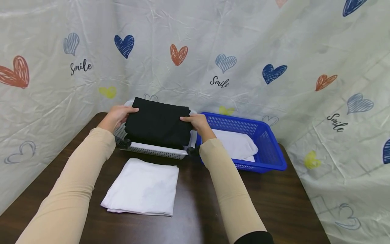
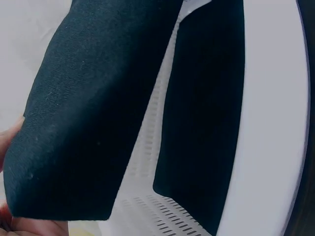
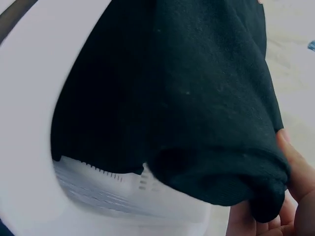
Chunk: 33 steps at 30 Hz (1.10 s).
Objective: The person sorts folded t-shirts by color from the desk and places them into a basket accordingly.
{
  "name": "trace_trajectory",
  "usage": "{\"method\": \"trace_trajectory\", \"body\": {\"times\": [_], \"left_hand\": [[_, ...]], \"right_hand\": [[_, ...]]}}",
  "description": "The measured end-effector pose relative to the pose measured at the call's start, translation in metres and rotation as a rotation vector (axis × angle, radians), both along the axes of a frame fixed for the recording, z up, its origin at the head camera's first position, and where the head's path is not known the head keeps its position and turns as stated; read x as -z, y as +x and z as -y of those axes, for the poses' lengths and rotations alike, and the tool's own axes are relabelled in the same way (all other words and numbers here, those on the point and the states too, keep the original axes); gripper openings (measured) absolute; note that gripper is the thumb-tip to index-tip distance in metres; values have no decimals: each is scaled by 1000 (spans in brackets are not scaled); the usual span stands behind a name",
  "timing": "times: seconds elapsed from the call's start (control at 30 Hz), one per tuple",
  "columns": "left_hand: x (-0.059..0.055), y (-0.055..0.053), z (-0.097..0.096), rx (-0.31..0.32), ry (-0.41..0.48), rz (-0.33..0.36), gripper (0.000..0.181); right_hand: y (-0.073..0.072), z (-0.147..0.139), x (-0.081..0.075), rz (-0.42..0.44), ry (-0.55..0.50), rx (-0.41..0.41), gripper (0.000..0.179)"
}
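Black cloth looks matt, white basket plastic, wooden table glossy.

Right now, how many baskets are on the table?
2: a white basket, partly hidden by the black cloth, and, to the right, a blue basket with white cloth inside.

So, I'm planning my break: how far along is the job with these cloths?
Apparently done: white cloth in the blue basket, black fabric in the white basket. In hand: the left hand and right hand grip a folded black cloth over the white basket. Likely left: lowering it in, then storing the folded white cloth on the table.
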<state>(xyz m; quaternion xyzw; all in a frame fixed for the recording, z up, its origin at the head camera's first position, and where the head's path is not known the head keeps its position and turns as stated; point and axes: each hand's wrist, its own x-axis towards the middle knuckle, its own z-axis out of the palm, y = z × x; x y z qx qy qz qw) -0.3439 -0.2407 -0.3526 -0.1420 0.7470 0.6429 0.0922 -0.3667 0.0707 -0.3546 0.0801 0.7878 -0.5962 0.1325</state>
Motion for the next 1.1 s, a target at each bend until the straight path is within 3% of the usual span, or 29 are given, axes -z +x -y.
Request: {"method": "trace_trajectory", "body": {"times": [0.33, 0.6, 0.77, 0.93, 1.1], "left_hand": [[13, -1, -1, 29, -73, 2, 69], [24, -2, -3, -8, -118, -35, 61], [32, -1, -3, -23, -147, -9, 63], [37, -1, -3, -43, -137, -9, 60], [40, 2, 1, -11, -92, 32, 69]], "right_hand": [[-1, 2, 11, 27, 28, 11, 68], [0, 5, 16, 37, 66, -10, 63], [0, 8, 22, 54, 69, -30, 63], [2, 10, 26, 43, 54, -40, 63], [4, 14, 30, 25, 57, -41, 62]]}}
